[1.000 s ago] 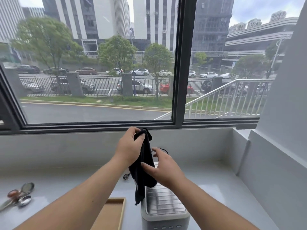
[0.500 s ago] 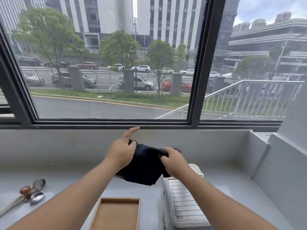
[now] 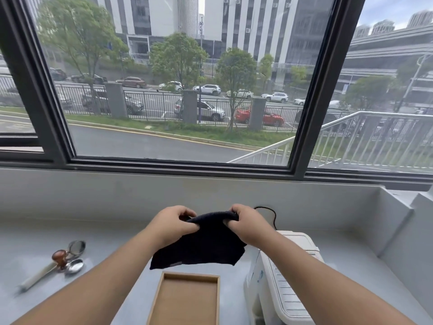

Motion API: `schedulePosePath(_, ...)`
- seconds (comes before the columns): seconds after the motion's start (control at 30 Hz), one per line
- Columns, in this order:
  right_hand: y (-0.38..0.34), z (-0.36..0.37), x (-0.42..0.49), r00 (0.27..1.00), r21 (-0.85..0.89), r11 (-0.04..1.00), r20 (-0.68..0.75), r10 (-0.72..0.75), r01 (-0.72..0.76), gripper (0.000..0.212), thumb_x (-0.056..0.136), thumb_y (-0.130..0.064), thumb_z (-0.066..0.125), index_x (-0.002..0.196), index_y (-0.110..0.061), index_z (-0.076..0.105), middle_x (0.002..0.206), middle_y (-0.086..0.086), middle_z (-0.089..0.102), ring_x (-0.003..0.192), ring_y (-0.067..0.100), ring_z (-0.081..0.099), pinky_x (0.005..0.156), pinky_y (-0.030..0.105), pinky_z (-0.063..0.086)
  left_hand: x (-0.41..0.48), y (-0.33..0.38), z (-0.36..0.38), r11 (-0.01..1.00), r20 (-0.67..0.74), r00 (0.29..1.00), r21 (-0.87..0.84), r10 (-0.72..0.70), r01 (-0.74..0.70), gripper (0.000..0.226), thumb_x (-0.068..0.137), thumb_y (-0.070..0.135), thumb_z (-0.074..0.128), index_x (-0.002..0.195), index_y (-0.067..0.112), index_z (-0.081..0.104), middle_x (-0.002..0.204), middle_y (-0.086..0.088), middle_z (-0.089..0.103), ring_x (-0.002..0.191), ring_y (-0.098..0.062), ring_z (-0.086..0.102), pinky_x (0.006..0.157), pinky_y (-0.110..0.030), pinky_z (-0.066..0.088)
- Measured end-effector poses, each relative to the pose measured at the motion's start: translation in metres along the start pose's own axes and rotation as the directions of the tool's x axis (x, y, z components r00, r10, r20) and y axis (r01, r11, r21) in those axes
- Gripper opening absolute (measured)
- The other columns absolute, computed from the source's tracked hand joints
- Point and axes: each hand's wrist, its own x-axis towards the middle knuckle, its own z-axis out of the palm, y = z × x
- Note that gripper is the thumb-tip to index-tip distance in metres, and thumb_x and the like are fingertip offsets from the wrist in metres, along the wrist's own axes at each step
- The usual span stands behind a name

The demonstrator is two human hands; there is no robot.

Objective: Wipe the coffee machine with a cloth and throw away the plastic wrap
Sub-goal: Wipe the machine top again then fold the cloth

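A dark cloth (image 3: 201,245) hangs spread out in the air between my two hands, above the grey counter. My left hand (image 3: 174,225) grips its upper left edge. My right hand (image 3: 248,226) grips the upper right edge. The white coffee machine (image 3: 284,285) with a ribbed top stands at the lower right, just below and right of the cloth, partly under my right forearm. Its black cable (image 3: 269,212) curls behind my right hand. I see no plastic wrap in view.
A shallow wooden tray (image 3: 187,301) lies on the counter (image 3: 105,242) below the cloth. Spoons and a brown-knobbed tool (image 3: 63,256) lie at the left. A grey ledge and a large window run along the back; a wall steps in at the right.
The cloth went from hanging bunched over the machine to being stretched flat between both hands. The view has shifted so the machine now sits further right.
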Motion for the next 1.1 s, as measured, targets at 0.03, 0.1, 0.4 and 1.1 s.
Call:
schedulePosePath(0.03, 0.0, 0.005, 0.001, 1.0, -0.03, 1.0, 0.0, -0.003, 0.003, 0.011, 0.092, -0.036, 0.059, 0.09, -0.025, 0.06, 0.082, -0.004, 0.069, 0.077, 0.018, 0.065, 0.061, 0.033, 0.049, 0.001, -0.002, -0.002, 0.994, 0.015, 1.0, -0.105, -0.015, 0.016, 0.03, 0.079, 0.032, 0.081, 0.108, 0.036, 0.075, 0.101, 0.015, 0.077, 0.088, -0.003, 0.073, 0.075, -0.022, 0.056)
schedulePosePath(0.1, 0.001, 0.014, 0.003, 1.0, -0.082, 0.997, 0.015, -0.004, 0.006, 0.01, 0.09, -0.035, 0.056, 0.087, -0.026, 0.057, 0.081, -0.006, 0.066, 0.078, 0.018, 0.063, 0.062, 0.034, 0.048, 0.003, -0.003, -0.005, 0.958, 0.048, 0.999, -0.286, -0.019, 0.032, 0.034, 0.085, 0.022, 0.08, 0.116, 0.034, 0.075, 0.104, 0.011, 0.079, 0.089, -0.007, 0.076, 0.077, -0.023, 0.058)
schedulePosePath(0.4, 0.009, 0.032, 0.007, 0.94, -0.207, 0.974, 0.304, 0.155, -0.094, 0.061, 0.072, -0.068, 0.068, 0.11, -0.021, 0.069, 0.106, -0.001, 0.074, 0.094, 0.02, 0.068, 0.084, 0.039, 0.059, 0.014, 0.025, -0.013, 0.76, 0.051, 0.999, -0.649, 0.016, 0.021, 0.04, 0.102, 0.002, 0.053, 0.118, 0.029, 0.078, 0.113, -0.008, 0.079, 0.111, -0.032, 0.072, 0.103, -0.047, 0.056)
schedulePosePath(1.1, -0.01, 0.076, 0.01, 0.933, 0.933, -0.015, 0.359, 0.033, -0.359, 0.056, 0.08, -0.051, 0.079, 0.125, -0.018, 0.075, 0.138, 0.007, 0.066, 0.126, 0.028, 0.064, 0.105, 0.043, 0.047, 0.014, 0.052, -0.067, 0.259, 0.045, 0.992, -0.966, 0.121, 0.013, 0.038, 0.105, 0.003, 0.044, 0.123, 0.021, 0.072, 0.109, -0.013, 0.078, 0.088, -0.027, 0.078, 0.068, -0.038, 0.065)
